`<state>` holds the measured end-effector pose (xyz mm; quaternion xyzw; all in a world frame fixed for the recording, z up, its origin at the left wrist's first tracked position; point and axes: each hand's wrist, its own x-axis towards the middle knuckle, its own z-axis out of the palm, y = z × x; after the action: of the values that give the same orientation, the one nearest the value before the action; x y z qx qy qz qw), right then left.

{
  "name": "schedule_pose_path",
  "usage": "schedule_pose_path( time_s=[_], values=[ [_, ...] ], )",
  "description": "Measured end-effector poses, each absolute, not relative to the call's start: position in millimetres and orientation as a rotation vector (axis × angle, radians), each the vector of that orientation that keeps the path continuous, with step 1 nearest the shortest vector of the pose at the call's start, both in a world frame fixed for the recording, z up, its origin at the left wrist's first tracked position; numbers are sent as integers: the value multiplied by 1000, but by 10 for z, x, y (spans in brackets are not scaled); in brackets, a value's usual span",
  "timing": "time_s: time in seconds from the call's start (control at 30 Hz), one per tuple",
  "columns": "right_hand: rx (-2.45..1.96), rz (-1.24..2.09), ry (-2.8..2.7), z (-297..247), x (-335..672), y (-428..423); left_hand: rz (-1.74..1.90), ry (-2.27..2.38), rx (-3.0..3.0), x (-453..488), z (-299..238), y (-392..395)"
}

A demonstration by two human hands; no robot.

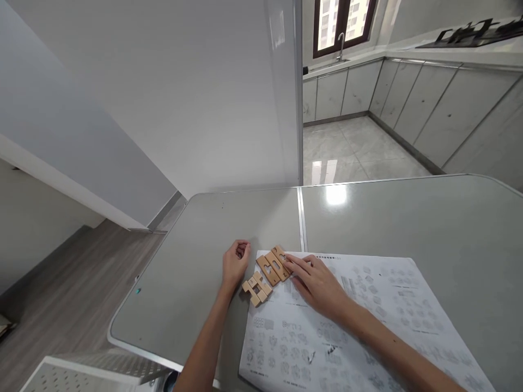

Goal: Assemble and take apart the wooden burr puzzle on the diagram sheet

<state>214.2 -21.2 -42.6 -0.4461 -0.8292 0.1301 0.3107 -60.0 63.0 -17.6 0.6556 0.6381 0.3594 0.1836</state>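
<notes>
Unclenched, our right hand (pixel 321 286) touches the dark wooden tiles (pixel 280 270); our left hand (pixel 235 265) curls, contents hidden; uneven pressure could skew the tiles.

A metal faucet (pixel 340 49) stands before a dark-framed window (pixel 342 19), with pale cabinets (pixel 359 90) below.

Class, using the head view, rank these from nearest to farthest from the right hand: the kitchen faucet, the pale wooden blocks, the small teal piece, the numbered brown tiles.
1. Numbered brown tiles: touching the right hand.
2. Pale wooden blocks: left of the tiles.
3. Small teal piece: far left on the table.
4. Kitchen faucet: beyond the table, by the window.
</notes>
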Motion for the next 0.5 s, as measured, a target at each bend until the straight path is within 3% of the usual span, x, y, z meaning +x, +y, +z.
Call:
schedule_pose_path(
  time_s=[0.5],
  values=[
    [-1173, 388, -2107, -332, 2158, -219, 756, 1639, 2046, -576, -47, 548]
  ],
)
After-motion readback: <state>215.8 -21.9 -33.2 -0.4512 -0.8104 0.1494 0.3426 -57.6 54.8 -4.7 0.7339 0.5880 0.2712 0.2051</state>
